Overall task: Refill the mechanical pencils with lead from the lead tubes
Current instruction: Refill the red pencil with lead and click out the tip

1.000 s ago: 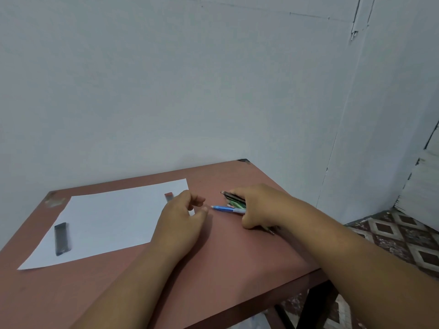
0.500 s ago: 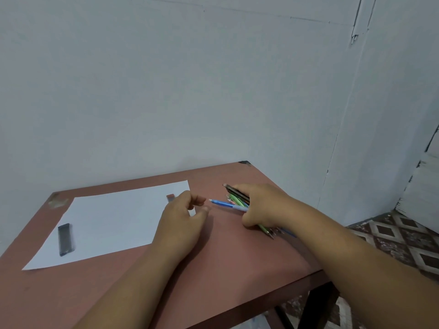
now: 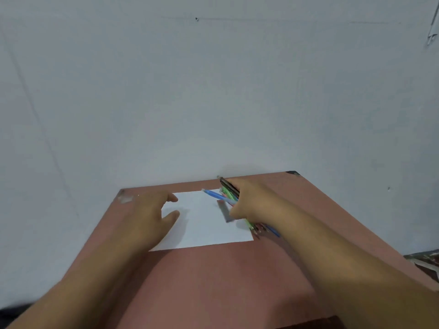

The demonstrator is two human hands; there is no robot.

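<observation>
My right hand (image 3: 251,203) grips a bundle of several mechanical pencils (image 3: 229,189), blue, green and dark ones, above the right part of a white paper sheet (image 3: 202,222). Their tips stick out below my wrist near the sheet's right corner. A small grey lead tube (image 3: 224,211) lies on the sheet just left of that hand. My left hand (image 3: 152,214) hovers over the sheet's left part with fingers spread and loose, holding nothing. The dark lead tube seen earlier is hidden, likely under my left hand.
The reddish-brown table (image 3: 213,281) stands against a pale wall (image 3: 213,91). Its right edge runs diagonally toward the lower right, with patterned floor (image 3: 425,257) beyond it. The table's back right corner (image 3: 293,173) carries a dark cap.
The view swung left. My right hand carried the pencil bundle over onto the paper. My left hand uncurled and moved left across the sheet.
</observation>
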